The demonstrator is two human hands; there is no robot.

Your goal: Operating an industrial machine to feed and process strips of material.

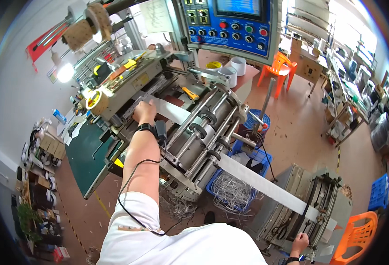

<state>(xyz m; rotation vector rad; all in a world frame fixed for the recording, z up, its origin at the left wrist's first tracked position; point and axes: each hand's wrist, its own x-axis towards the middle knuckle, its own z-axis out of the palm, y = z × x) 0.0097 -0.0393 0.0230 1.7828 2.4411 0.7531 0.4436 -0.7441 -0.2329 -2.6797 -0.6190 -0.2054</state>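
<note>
With the right hand closed on the feeder, keep the left hand pressing the strip flat, square to the rollers beside it.

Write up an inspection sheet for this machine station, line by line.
Surface: green machine bed, tools lying on it.
Job's things: white strip runs over the rollers to the grey unit.
Clutter: tape roll; strip offcuts in blue crate.
Hands: left hand on the strip; right hand at the grey unit.
Cables: black cable from wrist device.
Surroundings: control panel, orange chairs.
</note>
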